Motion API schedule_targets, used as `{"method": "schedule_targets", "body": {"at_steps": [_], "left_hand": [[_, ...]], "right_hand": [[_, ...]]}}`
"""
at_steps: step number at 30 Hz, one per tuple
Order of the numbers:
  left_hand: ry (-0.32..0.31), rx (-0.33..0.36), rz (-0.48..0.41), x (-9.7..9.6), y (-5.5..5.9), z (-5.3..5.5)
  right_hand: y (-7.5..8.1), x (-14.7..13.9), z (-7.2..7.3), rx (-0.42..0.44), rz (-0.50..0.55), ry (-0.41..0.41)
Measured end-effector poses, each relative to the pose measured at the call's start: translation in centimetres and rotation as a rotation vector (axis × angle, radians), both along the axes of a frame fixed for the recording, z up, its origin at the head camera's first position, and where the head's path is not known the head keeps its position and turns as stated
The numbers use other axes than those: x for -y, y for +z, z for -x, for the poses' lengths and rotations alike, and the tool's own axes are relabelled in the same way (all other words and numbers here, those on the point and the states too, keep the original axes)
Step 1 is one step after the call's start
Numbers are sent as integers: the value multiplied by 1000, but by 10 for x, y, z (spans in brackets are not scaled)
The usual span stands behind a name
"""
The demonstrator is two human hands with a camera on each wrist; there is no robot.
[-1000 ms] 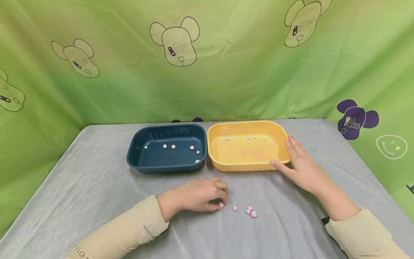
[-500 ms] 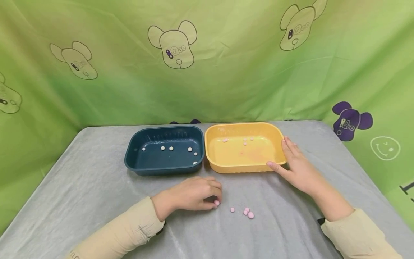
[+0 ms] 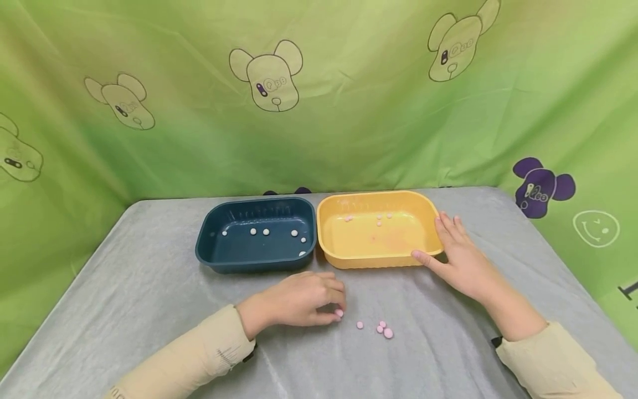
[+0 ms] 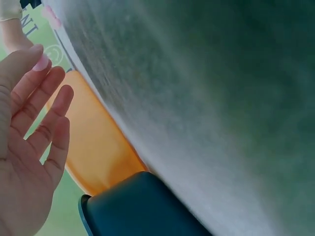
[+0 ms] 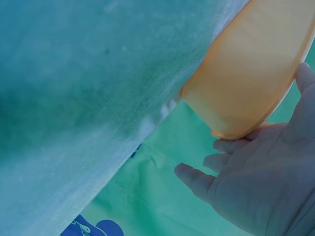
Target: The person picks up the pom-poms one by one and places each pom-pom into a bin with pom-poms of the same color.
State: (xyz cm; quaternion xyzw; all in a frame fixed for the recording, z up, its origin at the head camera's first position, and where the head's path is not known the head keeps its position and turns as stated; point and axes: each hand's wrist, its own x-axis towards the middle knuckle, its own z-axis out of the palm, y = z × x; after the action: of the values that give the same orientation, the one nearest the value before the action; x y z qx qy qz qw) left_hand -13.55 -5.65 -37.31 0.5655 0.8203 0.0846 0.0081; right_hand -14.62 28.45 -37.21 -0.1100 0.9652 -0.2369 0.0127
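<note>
My left hand (image 3: 308, 299) pinches a small pink ball (image 3: 339, 313) between thumb and forefinger, low over the grey cloth. The same pink ball (image 4: 41, 62) shows between the fingertips in the left wrist view. Just right of that hand lie several more pink balls (image 3: 388, 333), one apart and the others clustered. My right hand (image 3: 461, 263) rests with spread, fairly straight fingers on the right end of the yellow tray (image 3: 374, 261), thumb at its front rim. Inside that tray are several pink pieces (image 3: 379, 224).
A dark blue tray (image 3: 256, 266) stands against the yellow one's left side and holds several white balls (image 3: 266, 232). Both sit toward the back of the cloth-covered table (image 3: 149, 277). Behind hangs a green printed curtain (image 3: 199, 138).
Over the last second my left hand has shifted slightly left with the pink ball between its fingertips. My right hand keeps its place on the yellow tray. The head view has tilted a little.
</note>
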Motion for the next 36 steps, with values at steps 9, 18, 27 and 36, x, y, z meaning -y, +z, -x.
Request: {"method": "schedule_targets", "body": {"at_steps": [9, 18, 27, 36], "left_hand": [[32, -22, 16, 8, 0, -3], [34, -32, 7, 10, 3, -3], [0, -43, -30, 8, 9, -3], [-51, -83, -62, 3, 18, -12]], "right_hand": [[-2, 0, -1, -4, 12, 4], [-1, -1, -1, 2, 26, 1], [0, -1, -2, 7, 22, -4], [1, 0, -1, 21, 9, -7]]}}
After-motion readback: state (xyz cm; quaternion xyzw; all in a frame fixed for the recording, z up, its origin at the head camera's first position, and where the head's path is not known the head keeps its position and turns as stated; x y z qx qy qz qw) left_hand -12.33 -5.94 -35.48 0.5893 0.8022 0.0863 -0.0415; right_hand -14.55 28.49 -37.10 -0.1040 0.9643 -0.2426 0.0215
